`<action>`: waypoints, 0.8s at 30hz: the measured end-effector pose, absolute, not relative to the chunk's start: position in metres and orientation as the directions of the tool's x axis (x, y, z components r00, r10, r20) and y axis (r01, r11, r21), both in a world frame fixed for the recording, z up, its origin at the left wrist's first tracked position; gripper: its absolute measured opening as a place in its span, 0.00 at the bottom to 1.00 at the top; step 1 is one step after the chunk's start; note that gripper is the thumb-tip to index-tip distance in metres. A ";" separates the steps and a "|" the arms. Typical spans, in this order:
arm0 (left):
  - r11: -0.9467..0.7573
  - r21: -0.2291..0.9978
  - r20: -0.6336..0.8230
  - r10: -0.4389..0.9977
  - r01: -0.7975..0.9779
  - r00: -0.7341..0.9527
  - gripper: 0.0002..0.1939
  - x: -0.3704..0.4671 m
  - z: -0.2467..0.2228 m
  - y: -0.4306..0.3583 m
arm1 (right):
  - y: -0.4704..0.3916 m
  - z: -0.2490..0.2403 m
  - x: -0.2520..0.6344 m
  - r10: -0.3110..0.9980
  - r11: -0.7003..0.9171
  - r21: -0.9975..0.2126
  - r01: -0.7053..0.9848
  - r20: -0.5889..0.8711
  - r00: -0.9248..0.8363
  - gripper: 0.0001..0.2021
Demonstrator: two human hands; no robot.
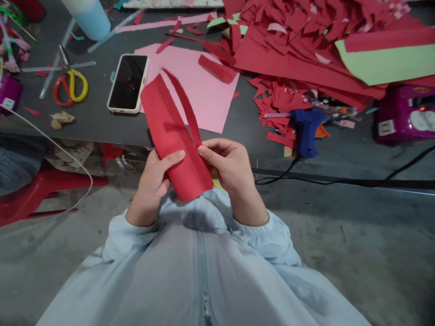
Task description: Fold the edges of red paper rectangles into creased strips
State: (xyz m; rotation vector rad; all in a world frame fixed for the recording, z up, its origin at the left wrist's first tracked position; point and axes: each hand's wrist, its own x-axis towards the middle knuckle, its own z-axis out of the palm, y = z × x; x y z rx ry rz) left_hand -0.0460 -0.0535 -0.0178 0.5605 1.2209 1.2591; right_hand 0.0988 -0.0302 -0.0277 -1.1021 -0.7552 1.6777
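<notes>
A sheet of red paper (170,131) is held in front of my body, just off the table's near edge. My left hand (156,181) grips its left side, thumb flat on top and the fingers hidden beneath. At its right edge my right hand (227,163) pinches a narrow red paper strip (185,106) between thumb and finger. That strip is partly torn away from the sheet; its far end curls up free, and its near end still joins the sheet by my right hand. Behind them, pink paper (210,104) lies on the table.
A phone (129,83), scissors (70,88) and a bottle of blue liquid (90,20) are at the left. Red paper scraps (282,102) and stacked red sheets (306,72) spread rightward. A blue glue gun (306,131) with a cable lies near the edge, by a purple box (406,113).
</notes>
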 end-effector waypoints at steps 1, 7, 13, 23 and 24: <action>0.304 0.863 -0.385 0.913 -0.403 -0.136 0.20 -0.045 -0.018 -0.054 | -0.031 -0.029 0.098 0.941 -0.338 -0.862 -0.378 -0.314 -0.126 0.13; 0.254 0.899 -0.334 0.924 -0.357 -0.185 0.20 -0.043 -0.023 -0.051 | -0.033 -0.031 0.093 0.954 -0.301 -0.879 -0.370 -0.274 -0.125 0.11; 0.177 0.925 -0.262 0.938 -0.337 -0.228 0.17 -0.043 -0.027 -0.050 | -0.033 -0.031 0.093 0.959 -0.284 -0.888 -0.361 -0.261 -0.113 0.10; 0.128 0.929 -0.230 0.934 -0.346 -0.273 0.15 -0.039 -0.029 -0.050 | -0.038 -0.039 0.085 0.983 -0.162 -0.927 -0.337 -0.180 0.022 0.08; 0.120 0.931 -0.225 0.932 -0.344 -0.284 0.15 -0.039 -0.029 -0.050 | -0.038 -0.038 0.084 0.983 -0.159 -0.923 -0.350 -0.181 0.031 0.08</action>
